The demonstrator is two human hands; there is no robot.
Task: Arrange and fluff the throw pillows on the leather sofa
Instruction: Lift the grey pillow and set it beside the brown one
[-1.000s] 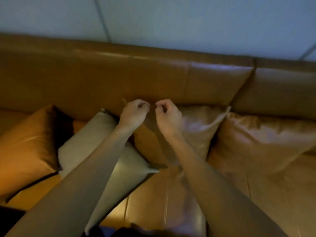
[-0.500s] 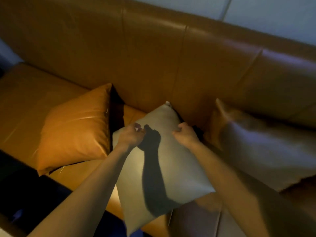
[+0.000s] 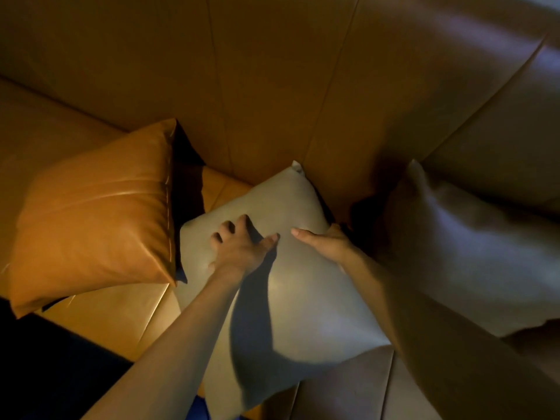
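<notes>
A grey throw pillow (image 3: pixel 306 301) leans in the middle of the tan leather sofa (image 3: pixel 272 86), its top corner against the backrest. My left hand (image 3: pixel 239 248) lies on the pillow's upper face with fingers spread and slightly curled, holding nothing. My right hand (image 3: pixel 328 244) clasps the pillow's upper right edge, thumb on the face and fingers hidden behind the edge. An orange leather pillow (image 3: pixel 97 219) sits tilted to the left, its lower right corner meeting the grey one. A brown pillow (image 3: pixel 472 256) leans at the right, blurred.
The sofa seat (image 3: pixel 115 316) shows below the orange pillow, with more seat at far left. A dark floor area (image 3: pixel 45 374) lies past the seat's front edge at lower left. My left forearm casts a shadow across the grey pillow.
The view has swung left, from the brown pillow to the grey one. My left hand opened from a closed grip to lie spread on its face; my right hand moved to the right edge.
</notes>
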